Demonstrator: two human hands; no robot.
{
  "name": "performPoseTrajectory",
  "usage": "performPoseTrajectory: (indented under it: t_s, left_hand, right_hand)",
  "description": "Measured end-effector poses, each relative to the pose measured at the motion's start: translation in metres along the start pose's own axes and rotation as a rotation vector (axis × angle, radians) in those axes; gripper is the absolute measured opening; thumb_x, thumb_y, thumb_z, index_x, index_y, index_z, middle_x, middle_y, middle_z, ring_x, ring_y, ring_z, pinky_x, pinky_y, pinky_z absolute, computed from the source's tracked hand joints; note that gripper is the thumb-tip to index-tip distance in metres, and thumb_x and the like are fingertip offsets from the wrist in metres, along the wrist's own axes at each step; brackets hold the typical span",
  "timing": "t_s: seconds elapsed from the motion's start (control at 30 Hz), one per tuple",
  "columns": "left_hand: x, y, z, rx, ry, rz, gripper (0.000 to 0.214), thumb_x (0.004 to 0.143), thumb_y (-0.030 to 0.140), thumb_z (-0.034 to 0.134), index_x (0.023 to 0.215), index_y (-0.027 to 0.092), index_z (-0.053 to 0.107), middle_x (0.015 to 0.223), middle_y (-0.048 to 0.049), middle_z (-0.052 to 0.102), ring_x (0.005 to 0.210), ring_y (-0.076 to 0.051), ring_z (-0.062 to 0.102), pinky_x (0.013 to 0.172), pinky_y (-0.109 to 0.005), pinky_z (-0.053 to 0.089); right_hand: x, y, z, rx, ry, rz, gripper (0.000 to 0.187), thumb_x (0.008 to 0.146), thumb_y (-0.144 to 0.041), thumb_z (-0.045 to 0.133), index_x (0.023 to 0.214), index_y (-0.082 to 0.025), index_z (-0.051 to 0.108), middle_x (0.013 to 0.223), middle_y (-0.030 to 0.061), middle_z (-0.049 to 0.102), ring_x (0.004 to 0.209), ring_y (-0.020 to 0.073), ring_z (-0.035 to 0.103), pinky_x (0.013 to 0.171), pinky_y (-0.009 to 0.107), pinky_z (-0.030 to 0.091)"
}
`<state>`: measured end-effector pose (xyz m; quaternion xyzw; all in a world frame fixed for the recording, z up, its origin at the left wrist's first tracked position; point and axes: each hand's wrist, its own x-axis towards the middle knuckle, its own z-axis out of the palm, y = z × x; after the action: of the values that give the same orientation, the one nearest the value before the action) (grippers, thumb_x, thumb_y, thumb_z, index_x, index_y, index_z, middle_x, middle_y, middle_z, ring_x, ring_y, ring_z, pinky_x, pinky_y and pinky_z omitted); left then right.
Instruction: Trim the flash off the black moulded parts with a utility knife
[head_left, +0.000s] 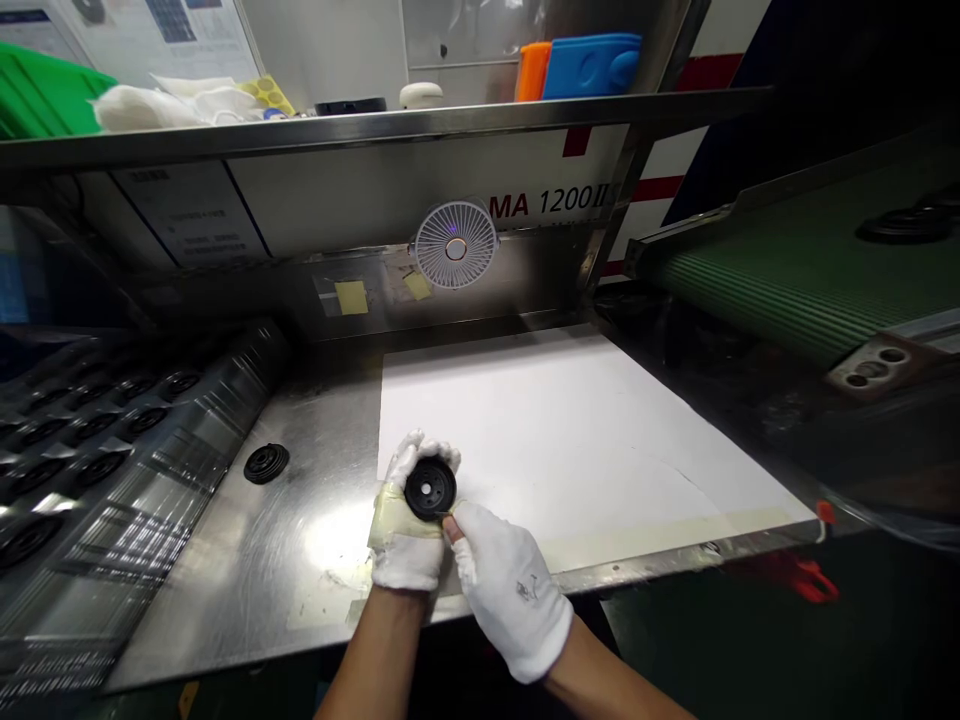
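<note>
My left hand (405, 545), in a white glove with pale tape around the palm, grips a round black plastic wheel-like part (441, 490). The part is tilted up, and a light spot shows through its centre hole. Against its lower right rim, my right hand (514, 585) is closed in a pinch, its white glove leaving a fingertip bare. A tiny thin thing may sit in that pinch, too small to name. Another black ringed part (266, 463) lies on the steel table (300, 540) to the left of my hands.
White sheet (525, 420) covers the table's middle. Stacked clear trays (172, 460) with several black parts stand at left. A green conveyor belt (780, 270) carries black parts at right. Ahead are a small fan (456, 246) and a shelf (420, 128) with a green bin (45, 95).
</note>
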<state>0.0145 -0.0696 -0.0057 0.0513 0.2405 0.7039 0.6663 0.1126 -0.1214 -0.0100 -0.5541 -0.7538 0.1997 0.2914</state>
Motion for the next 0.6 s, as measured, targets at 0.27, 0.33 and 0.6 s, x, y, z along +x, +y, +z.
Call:
performPoseTrajectory:
  t_s: [0.27,0.33,0.6]
  left_hand:
    - [-0.003,0.004,0.002,-0.003,0.011,-0.08,0.008,0.072,0.018,0.057,0.079,0.016,0.06,0.071,-0.0021,0.058,0.067,-0.014,0.058,0.066,-0.03,0.05]
    - [0.001,0.001,0.004,-0.022,0.074,-0.049,0.003,0.071,0.017,0.059,0.074,0.016,0.058,0.067,0.0001,0.056,0.062,-0.012,0.056,0.062,-0.026,0.049]
    - [0.007,0.002,0.009,0.045,0.045,0.042,0.005,0.073,0.019,0.059,0.076,0.016,0.059,0.075,-0.0015,0.059,0.078,-0.016,0.06,0.083,-0.035,0.048]
  right_hand:
    - [-0.001,0.01,0.002,0.018,0.04,0.018,0.021,0.092,-0.024,0.033,0.079,-0.021,0.049,0.067,-0.0016,0.054,0.058,0.0143,0.048,0.055,0.027,0.027]
    - [-0.002,0.007,0.002,0.034,0.022,0.022,0.022,0.092,-0.025,0.034,0.075,-0.021,0.048,0.064,-0.002,0.052,0.056,0.0137,0.047,0.053,0.027,0.026]
    - [0.002,0.011,-0.015,0.561,0.005,0.115,0.032,0.093,-0.037,0.029,0.07,-0.02,0.042,0.06,-0.0029,0.046,0.056,0.0124,0.044,0.053,0.024,0.034]
